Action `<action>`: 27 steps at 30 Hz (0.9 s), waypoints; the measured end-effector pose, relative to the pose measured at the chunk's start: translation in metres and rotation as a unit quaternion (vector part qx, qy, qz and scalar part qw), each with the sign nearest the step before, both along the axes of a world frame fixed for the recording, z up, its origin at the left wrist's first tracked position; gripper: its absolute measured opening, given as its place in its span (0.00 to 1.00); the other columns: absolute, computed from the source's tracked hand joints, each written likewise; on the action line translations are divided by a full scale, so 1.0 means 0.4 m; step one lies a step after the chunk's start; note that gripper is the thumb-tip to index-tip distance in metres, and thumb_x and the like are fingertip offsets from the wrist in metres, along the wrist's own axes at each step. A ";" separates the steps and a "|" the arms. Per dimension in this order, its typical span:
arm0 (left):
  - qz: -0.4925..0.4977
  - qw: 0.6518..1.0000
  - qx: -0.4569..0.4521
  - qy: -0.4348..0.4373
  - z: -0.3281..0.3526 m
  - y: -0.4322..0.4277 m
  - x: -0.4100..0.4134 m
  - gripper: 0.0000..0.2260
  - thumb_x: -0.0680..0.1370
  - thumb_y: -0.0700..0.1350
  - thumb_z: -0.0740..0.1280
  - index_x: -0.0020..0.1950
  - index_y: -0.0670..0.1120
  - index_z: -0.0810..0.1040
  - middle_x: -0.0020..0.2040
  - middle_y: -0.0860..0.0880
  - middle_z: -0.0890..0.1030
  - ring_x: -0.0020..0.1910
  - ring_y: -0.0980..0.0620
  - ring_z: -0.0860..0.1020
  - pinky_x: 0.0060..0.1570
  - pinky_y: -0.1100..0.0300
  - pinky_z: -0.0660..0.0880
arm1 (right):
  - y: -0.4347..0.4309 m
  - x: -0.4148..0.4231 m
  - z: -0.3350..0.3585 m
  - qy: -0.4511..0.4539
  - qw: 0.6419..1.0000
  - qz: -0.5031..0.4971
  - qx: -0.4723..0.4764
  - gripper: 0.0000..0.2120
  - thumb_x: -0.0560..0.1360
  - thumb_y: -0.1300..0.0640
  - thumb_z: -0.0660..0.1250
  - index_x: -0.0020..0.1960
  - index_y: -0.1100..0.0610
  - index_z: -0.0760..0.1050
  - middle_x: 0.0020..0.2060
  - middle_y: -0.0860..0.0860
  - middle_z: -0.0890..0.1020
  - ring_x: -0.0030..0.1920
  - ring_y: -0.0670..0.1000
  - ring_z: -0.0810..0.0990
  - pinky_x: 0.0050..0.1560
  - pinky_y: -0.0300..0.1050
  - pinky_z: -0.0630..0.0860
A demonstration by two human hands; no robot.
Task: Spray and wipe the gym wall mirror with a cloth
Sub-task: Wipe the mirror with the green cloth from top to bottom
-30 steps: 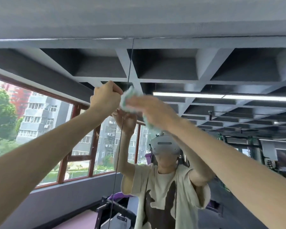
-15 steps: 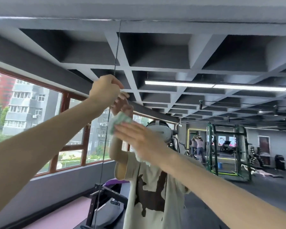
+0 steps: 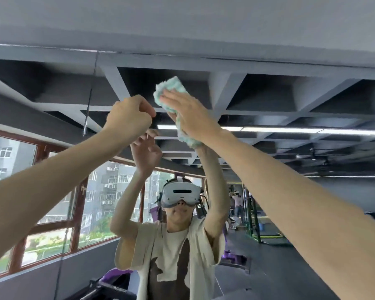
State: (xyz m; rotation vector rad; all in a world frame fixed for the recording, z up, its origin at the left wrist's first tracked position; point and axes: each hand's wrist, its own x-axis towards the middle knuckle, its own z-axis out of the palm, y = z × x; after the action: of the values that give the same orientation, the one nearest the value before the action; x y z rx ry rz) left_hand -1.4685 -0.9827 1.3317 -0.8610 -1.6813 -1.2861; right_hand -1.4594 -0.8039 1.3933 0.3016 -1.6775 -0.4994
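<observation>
Wiping high on the gym wall mirror [image 3: 279, 98], glass filling nearly the whole view and reflecting ceiling beams, windows and the person in a headset; working close under the top edge.

Reaching up with both arms; right grip [image 3: 191, 118] spread flat, fingers straight and close together, pressing toward the glass; left grip [image 3: 128, 119] raised just beside it, curled into a fist with thumb against forefinger and nothing visible inside; cannot tell whether those knuckles touch the glass.

Pinned under the right palm and fingers: the teal-and-white cloth [image 3: 170, 84], folded thick, top end poking out past the fingertips, lower end trailing below the wrist; flat against the mirror, well to the right of a thin vertical seam [image 3: 87, 113] between panels.

No spray bottle in view.

Probably mid-wipe along the upper strip. To do it well: hold the palm flat and the pressure even; sweep in overlapping passes from the top edge downward; tuck the trailing end in so as not to drag streaks; turn to a dry face once damp; run carefully along the seam, a likely trap for liquid.
</observation>
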 end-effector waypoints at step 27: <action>0.008 0.991 -0.073 0.111 -0.071 0.104 0.091 0.17 0.73 0.30 0.61 0.61 0.40 0.73 0.58 0.45 0.77 0.59 0.48 0.74 0.56 0.62 0.69 | 0.325 0.282 -0.306 0.136 0.936 -0.023 -0.325 0.24 0.82 0.54 0.43 0.76 0.58 0.58 0.77 0.51 0.56 0.77 0.48 0.50 0.77 0.51 0.50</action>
State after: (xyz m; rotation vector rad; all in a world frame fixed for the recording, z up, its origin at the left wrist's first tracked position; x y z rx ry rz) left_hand -1.4322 -0.9412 1.3031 -1.0352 -1.6154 -1.0252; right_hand -1.3467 -0.6740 1.2709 -0.2824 -1.4843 0.0037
